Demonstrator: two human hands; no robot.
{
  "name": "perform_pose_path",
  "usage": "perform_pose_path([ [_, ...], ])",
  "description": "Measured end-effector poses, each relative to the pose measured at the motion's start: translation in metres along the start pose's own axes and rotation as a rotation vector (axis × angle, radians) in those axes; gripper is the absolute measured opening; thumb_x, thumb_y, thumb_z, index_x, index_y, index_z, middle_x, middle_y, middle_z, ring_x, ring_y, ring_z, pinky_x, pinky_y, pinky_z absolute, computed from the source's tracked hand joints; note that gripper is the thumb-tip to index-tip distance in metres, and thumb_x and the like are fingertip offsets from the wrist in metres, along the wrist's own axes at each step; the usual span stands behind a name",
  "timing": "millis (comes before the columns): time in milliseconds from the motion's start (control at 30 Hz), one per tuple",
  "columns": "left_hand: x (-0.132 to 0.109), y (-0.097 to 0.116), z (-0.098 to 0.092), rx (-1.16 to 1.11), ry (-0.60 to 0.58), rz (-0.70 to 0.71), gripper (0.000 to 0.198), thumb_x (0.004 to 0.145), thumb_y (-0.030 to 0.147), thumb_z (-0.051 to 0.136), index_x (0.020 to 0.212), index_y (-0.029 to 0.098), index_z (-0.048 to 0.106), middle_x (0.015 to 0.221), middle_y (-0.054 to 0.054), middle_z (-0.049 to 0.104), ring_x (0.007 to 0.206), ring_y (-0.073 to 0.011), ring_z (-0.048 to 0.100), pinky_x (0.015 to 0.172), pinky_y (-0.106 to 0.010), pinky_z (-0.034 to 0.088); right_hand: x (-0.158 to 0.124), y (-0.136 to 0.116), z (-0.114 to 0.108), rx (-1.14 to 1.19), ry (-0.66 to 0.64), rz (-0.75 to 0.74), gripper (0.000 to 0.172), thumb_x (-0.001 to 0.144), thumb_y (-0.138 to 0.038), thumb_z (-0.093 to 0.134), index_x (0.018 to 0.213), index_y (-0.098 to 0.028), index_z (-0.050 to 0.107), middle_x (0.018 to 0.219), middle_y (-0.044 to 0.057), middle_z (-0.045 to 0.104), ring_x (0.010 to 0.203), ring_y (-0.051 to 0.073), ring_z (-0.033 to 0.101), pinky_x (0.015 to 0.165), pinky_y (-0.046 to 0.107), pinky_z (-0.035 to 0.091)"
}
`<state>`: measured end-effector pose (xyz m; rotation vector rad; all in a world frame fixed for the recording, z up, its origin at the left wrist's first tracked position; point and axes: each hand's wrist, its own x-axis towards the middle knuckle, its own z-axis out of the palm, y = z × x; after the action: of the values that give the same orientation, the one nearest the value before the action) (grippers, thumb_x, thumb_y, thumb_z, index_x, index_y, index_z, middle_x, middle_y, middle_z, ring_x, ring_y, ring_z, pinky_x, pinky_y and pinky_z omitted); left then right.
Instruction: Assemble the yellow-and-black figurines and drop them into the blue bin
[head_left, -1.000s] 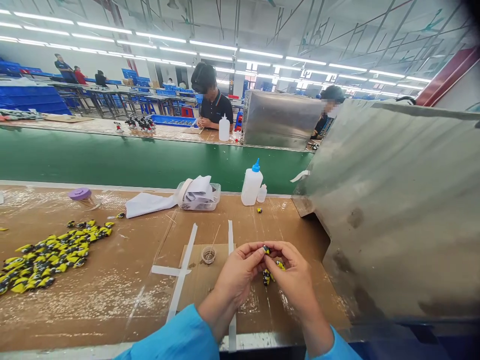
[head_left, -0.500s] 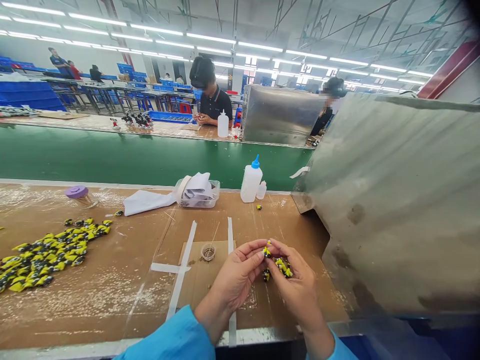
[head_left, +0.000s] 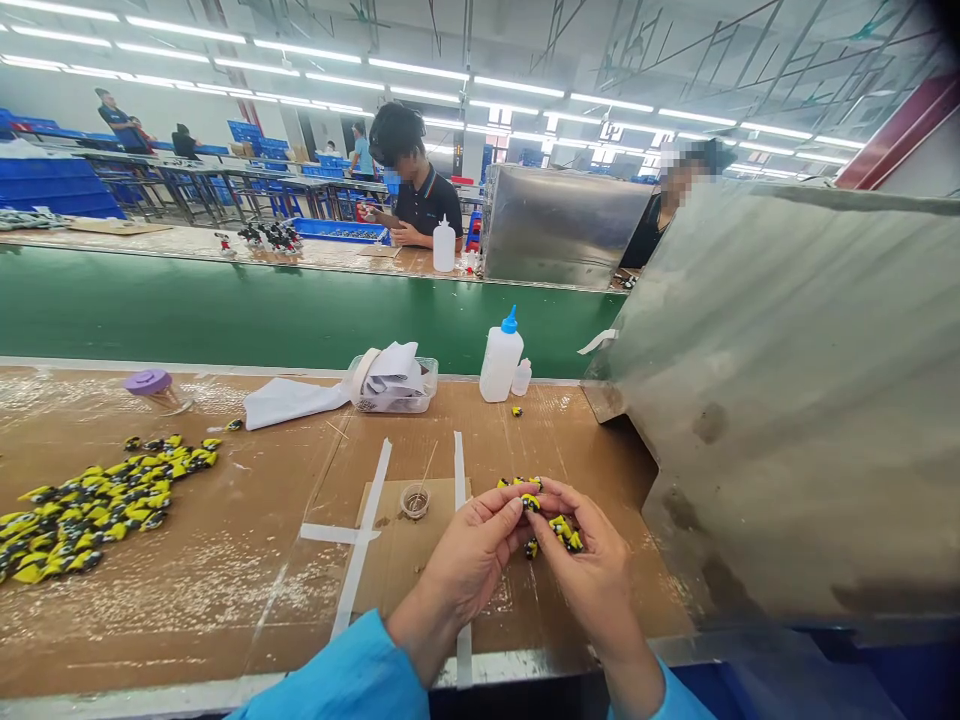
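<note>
Both hands meet over the brown worktop near its front edge. My left hand (head_left: pixel 469 560) and my right hand (head_left: pixel 592 565) pinch one small yellow-and-black toy piece (head_left: pixel 530 502) between their fingertips. Several more of these pieces (head_left: pixel 564 532) rest in the cupped right hand. A few lie on the worktop just beyond the fingers (head_left: pixel 514 483). A small round cup (head_left: pixel 415 500) with a thin stick in it stands just left of my left hand, on a cardboard sheet edged with white tape strips (head_left: pixel 365 537).
A heap of yellow-and-black pieces (head_left: pixel 97 500) spreads at the left. Behind are a purple-lidded jar (head_left: pixel 152 387), a tub with white cloth (head_left: pixel 390 385), a blue-capped squeeze bottle (head_left: pixel 501 357). A metal panel (head_left: pixel 795 400) walls the right. People work beyond the green conveyor (head_left: pixel 300 310).
The piece pinched between my fingertips has turned, showing more yellow. My right hand opened a little, exposing the pieces in its palm. The view has dropped slightly.
</note>
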<state>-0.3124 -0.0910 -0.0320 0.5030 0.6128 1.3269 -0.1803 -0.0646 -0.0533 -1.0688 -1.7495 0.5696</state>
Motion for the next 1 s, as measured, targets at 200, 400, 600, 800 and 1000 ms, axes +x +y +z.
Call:
perform_pose_path([
  [200,0.000,-0.001,-0.002,-0.008,-0.015,0.016,0.025,0.080,0.025,0.063,0.101,0.012,0.068,0.100,-0.013,0.070,0.102,-0.0214,0.061,0.095,-0.033,0.042,-0.001,0.001,0.001,0.020,-0.017,0.003,0.027,0.082,-0.024,0.059,0.109,-0.023,0.059,0.096,0.005,0.067,0.085,0.018,0.064,0.079,0.034,0.053],
  [400,-0.001,-0.003,-0.004,0.043,0.049,-0.002,0.033,0.072,0.023,0.072,0.104,0.014,0.068,0.106,-0.012,0.068,0.102,-0.0197,0.061,0.093,-0.030,0.042,-0.003,0.002,0.000,0.040,-0.021,0.021,0.026,0.083,-0.024,0.058,0.109,-0.023,0.060,0.096,0.006,0.067,0.085,0.018,0.065,0.079,0.035,0.053],
  [600,-0.002,-0.005,-0.003,0.078,0.057,0.005,0.035,0.070,0.021,0.073,0.104,0.015,0.067,0.103,-0.010,0.069,0.099,-0.0180,0.062,0.091,-0.027,0.043,-0.005,0.001,0.001,0.021,-0.023,-0.004,0.022,0.084,-0.023,0.057,0.105,-0.025,0.061,0.093,0.004,0.066,0.084,0.017,0.063,0.078,0.033,0.052],
  [800,0.000,-0.007,-0.013,-0.044,0.216,-0.030,0.019,0.076,0.010,0.064,0.094,0.013,0.066,0.099,-0.009,0.068,0.084,-0.0149,0.065,0.086,-0.029,0.049,0.010,0.021,-0.017,-0.067,-0.115,0.006,0.020,0.083,-0.027,0.056,0.101,-0.023,0.063,0.103,0.005,0.065,0.093,0.019,0.061,0.085,0.034,0.049],
  [1000,0.001,-0.003,-0.019,-0.012,0.364,-0.051,0.023,0.073,-0.005,0.054,0.083,0.012,0.064,0.089,-0.006,0.065,0.079,-0.0112,0.064,0.084,-0.023,0.049,0.043,0.052,-0.028,-0.411,-0.254,0.085,0.019,0.080,-0.025,0.053,0.092,-0.022,0.067,0.097,0.005,0.069,0.093,0.023,0.059,0.084,0.038,0.045],
])
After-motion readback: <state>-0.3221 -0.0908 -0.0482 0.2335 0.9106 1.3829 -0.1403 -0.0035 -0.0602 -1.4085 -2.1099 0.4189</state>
